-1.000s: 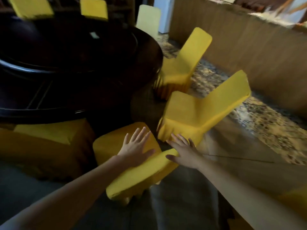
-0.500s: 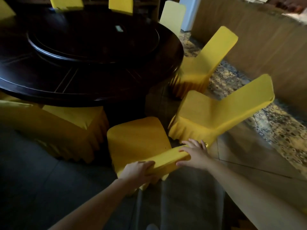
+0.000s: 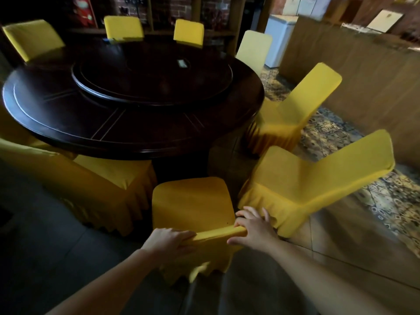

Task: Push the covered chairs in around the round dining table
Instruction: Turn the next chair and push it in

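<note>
A yellow-covered chair point(image 3: 193, 201) stands right in front of me, its seat facing the dark round table point(image 3: 141, 123). My left hand point(image 3: 170, 243) grips the left end of its backrest top. My right hand point(image 3: 255, 228) holds the right end, fingers curled over the edge. The seat's front sits a little short of the table's rim. Another covered chair point(image 3: 306, 183) stands close on the right, angled toward the table, its skirt almost touching my right hand. A further one point(image 3: 293, 114) stands beyond it, and one point(image 3: 102, 178) on the left is partly tucked under the table.
Several more yellow chairs point(image 3: 123, 27) ring the far side of the table. A lazy Susan point(image 3: 152, 76) sits on the tabletop. A wooden counter wall point(image 3: 363, 83) runs along the right, with patterned floor point(image 3: 386, 201) beneath. A white cabinet point(image 3: 278, 37) stands at the back.
My hands went from resting flat on the chair's backrest to gripping its top edge at both ends. My view has lifted and pulled back, showing the whole table.
</note>
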Available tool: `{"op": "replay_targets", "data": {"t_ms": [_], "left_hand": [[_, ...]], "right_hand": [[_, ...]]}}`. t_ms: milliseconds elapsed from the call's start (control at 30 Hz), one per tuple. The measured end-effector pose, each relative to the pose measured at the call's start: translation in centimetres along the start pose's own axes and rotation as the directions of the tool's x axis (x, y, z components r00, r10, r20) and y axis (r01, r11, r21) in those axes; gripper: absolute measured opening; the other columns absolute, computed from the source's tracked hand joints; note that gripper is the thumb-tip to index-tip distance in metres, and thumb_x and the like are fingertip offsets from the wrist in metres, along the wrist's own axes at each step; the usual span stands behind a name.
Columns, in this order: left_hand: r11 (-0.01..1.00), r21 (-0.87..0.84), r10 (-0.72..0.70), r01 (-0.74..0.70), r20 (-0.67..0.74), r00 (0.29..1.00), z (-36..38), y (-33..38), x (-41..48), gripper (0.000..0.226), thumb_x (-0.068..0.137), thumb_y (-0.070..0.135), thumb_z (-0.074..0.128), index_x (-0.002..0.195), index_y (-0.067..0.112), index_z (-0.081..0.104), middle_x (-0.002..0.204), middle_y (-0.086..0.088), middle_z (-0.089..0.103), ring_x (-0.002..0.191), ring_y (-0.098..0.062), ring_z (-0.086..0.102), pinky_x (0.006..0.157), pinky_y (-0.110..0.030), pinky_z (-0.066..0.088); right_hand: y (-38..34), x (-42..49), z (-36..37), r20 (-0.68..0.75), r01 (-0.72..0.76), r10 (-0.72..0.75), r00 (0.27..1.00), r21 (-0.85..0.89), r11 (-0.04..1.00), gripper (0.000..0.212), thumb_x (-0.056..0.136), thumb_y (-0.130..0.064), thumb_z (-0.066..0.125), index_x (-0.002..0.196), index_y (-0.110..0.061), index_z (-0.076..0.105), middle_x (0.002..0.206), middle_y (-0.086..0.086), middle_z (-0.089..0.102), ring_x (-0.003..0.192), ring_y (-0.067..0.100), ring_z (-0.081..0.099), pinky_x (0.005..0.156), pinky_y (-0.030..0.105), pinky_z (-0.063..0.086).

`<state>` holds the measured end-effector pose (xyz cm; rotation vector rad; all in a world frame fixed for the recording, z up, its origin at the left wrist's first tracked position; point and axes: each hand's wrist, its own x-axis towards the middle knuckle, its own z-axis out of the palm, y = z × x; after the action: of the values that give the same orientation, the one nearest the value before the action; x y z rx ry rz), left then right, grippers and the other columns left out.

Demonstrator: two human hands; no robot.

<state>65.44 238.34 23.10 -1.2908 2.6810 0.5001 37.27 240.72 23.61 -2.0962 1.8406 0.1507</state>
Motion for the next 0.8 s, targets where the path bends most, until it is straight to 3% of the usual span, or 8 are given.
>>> {"op": "replay_targets", "data": {"t_ms": [67, 167, 500, 800], "left_hand": [[0.996, 0.020, -0.083, 0.082, 0.013, 0.996, -0.4, -0.9, -0.4, 0.056, 0.088, 0.067, 0.033, 0.135, 0.039, 0.042, 0.119, 0.008, 0.062, 0.101, -0.011, 0.061, 0.071, -0.023, 0.043], [0.977, -0.029, -0.210, 0.213, 0.073, 0.975, -0.7, -2.3, -1.1, 0.048, 0.088, 0.062, 0.044, 0.129, 0.037, 0.047, 0.115, 0.008, 0.061, 0.097, -0.009, 0.059, 0.068, -0.021, 0.041], [0.955, -0.081, -0.278, 0.285, 0.088, 0.957, -1.6, -5.6, -1.5, 0.046, 0.082, 0.069, 0.046, 0.111, 0.034, 0.056, 0.098, 0.010, 0.061, 0.087, -0.008, 0.057, 0.072, -0.026, 0.048], [0.964, 0.084, -0.260, 0.253, 0.087, 0.962, -2.8, -11.1, -1.4, 0.057, 0.081, 0.074, 0.041, 0.120, 0.034, 0.052, 0.106, 0.010, 0.061, 0.089, -0.008, 0.054, 0.063, -0.023, 0.036]], "right_hand": [[-0.9, 0.5, 0.2, -0.024, 0.032, -0.033, 0.999, -0.009, 0.999, 0.094, 0.049, -0.096, 0.013, 0.105, -0.036, 0.060, 0.148, -0.010, 0.036, 0.145, 0.014, 0.012, 0.114, 0.059, -0.004], [-2.2, 1.6, 0.7, -0.032, 0.091, -0.091, 0.995, -0.020, 0.996, 0.089, 0.053, -0.093, 0.018, 0.106, -0.036, 0.061, 0.148, -0.010, 0.036, 0.145, 0.016, 0.011, 0.112, 0.059, -0.006], [-4.6, 3.7, 0.7, -0.001, 0.158, -0.159, 0.987, -0.076, 0.985, 0.088, 0.057, -0.092, 0.018, 0.109, -0.036, 0.062, 0.149, -0.009, 0.035, 0.146, 0.018, 0.010, 0.111, 0.065, -0.007], [-7.9, 6.6, 1.5, -0.025, 0.285, -0.289, 0.957, -0.092, 0.954, 0.090, 0.066, -0.090, 0.017, 0.115, -0.030, 0.063, 0.132, -0.008, 0.056, 0.137, 0.014, 0.034, 0.114, 0.060, -0.003]]}}
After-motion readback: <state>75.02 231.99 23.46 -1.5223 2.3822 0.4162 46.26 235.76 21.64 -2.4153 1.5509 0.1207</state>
